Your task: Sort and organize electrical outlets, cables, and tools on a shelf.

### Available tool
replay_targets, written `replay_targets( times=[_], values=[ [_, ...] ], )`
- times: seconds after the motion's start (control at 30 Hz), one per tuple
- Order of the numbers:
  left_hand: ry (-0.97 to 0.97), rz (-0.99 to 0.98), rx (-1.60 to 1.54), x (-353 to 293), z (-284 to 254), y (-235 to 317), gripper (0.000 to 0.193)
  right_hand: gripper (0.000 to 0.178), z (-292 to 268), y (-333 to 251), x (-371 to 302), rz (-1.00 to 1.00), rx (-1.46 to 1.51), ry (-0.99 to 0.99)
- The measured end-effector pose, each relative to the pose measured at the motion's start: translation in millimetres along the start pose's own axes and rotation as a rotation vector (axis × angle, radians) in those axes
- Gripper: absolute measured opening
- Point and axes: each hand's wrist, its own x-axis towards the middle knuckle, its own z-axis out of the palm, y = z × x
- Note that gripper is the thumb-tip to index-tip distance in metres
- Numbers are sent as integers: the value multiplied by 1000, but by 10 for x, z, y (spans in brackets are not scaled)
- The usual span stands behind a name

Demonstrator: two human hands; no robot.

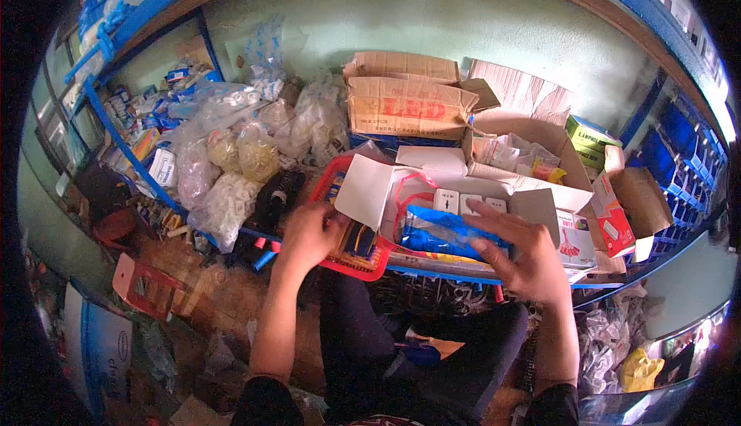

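Note:
My left hand is at the near left side of a red plastic basket holding small dark and yellow packets. Its fingers bend in over the basket, blurred and partly hidden, so whatever they may hold cannot be made out. Beside the basket stands an open white carton, one flap leaning over the basket. In the carton, a shiny blue packet lies in front of white socket-like pieces. Over the packet's right end, my right hand is open with fingers apart, some perhaps touching it.
Brown cardboard boxes stand behind the carton, one open with bagged items. Clear plastic bags pile up at left on the blue-framed shelf. To the right are a red-and-white box and blue bins. A blue shelf edge arches overhead.

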Motion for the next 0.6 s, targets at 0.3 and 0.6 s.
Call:
replay_targets(
  times=[0.3, 0.6],
  values=[
    [-17, -156, 229, 106, 391, 42, 66, 30, 275, -50, -157, 17, 147, 5],
    [-135, -145, 87, 178, 462, -144, 79, 25, 213, 154, -286, 152, 226, 128]
  ],
)
